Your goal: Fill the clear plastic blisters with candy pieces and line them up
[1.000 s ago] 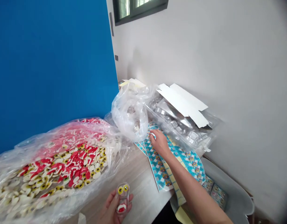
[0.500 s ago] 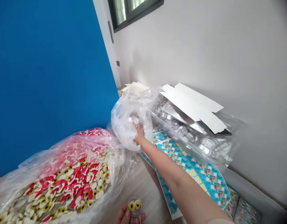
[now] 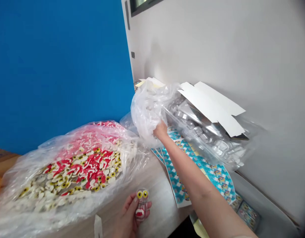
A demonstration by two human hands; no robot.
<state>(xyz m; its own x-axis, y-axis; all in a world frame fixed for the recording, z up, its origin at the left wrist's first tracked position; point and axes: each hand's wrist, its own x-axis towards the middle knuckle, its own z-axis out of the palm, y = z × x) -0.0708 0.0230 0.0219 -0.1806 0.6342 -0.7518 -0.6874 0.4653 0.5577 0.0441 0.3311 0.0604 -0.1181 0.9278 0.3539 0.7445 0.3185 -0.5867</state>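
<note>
Remotely, I logged: one clear blister case (image 3: 142,203), yellow googly eyes (image 3: 139,194) uppermost, pinched by the left hand (image 3: 129,213) above the table (image 3: 158,185); one cloudy plastic bag (image 3: 147,110), apparently hiding the right hand's (image 3: 161,129) fingers, whose grip I couldn't tell.

The left hand (image 3: 130,215) holds a clear case (image 3: 142,203) upright, yellow eyes (image 3: 139,194) above red mouth (image 3: 139,214).
</note>
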